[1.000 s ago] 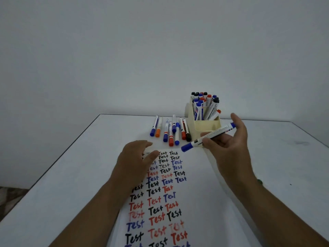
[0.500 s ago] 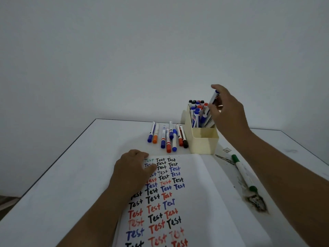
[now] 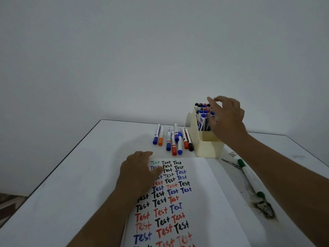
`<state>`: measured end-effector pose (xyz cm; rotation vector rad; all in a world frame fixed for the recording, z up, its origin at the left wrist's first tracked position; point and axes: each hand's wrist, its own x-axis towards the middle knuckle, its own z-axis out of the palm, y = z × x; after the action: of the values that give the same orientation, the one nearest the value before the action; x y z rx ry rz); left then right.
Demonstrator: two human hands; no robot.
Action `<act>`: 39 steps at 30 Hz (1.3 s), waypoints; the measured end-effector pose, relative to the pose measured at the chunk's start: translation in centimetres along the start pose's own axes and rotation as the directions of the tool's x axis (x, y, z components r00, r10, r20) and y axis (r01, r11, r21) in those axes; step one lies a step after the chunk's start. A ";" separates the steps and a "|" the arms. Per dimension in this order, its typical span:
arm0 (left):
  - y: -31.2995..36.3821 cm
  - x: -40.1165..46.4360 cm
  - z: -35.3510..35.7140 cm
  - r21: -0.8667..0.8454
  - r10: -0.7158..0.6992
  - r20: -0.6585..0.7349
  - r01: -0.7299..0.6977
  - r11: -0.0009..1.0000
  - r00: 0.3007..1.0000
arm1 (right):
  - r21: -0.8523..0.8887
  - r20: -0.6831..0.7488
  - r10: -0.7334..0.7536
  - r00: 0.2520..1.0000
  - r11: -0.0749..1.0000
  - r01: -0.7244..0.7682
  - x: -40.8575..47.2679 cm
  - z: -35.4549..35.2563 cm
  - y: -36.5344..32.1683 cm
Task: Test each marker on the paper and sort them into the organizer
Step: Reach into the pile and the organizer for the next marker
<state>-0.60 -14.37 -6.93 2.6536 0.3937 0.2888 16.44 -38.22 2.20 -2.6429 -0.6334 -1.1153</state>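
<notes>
A cream organizer [image 3: 208,147] stands at the back of the table, packed with upright markers with blue, black and red caps [image 3: 202,111]. My right hand [image 3: 226,118] hovers over its right side with fingers spread and loose, holding nothing. Its fingertips are close to the marker tops. My left hand [image 3: 140,172] rests flat on the top left of the white paper [image 3: 199,202], which is covered with rows of "Test" in black, red and blue. Several capped markers [image 3: 173,138] lie in a row left of the organizer.
A green-capped marker [image 3: 250,175] lies on the table to the right of the paper, beside dark smudges [image 3: 263,207]. The white table's back edge meets a plain wall. The left table edge [image 3: 58,166] drops to the floor.
My right hand carried the blue marker up from over the paper to the organizer and let it go among the others. The left hand stayed on the paper.
</notes>
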 end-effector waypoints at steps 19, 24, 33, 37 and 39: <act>-2.3 0.4 -0.3 0.006 -0.165 -0.169 0.169 0.986 0.972 | 0.216 0.787 -0.307 0.536 0.950 0.227 3.8 7.6 -13.2; -2.4 0.3 -0.3 -0.005 -0.138 -0.193 0.140 0.990 0.971 | 0.120 0.758 -0.336 0.560 0.915 0.386 3.7 7.0 -14.5; -2.2 0.1 -0.5 -0.118 -0.209 -0.201 0.188 0.975 0.957 | 0.214 0.575 -0.472 0.668 0.875 0.434 2.2 7.6 -14.1; -1.7 0.1 -0.7 -0.180 -0.244 -0.213 0.207 0.962 0.946 | 0.455 0.439 -0.383 0.813 0.875 0.167 1.1 5.4 -13.0; -1.3 0.1 -0.8 -0.177 -0.206 -0.227 0.167 0.970 0.952 | 0.648 0.392 -0.231 0.891 0.757 -0.089 -0.4 3.3 -12.1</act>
<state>-1.05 -12.88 -6.80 2.4118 0.6686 0.5651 12.73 -26.45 -0.15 -2.2307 -1.0011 -0.1728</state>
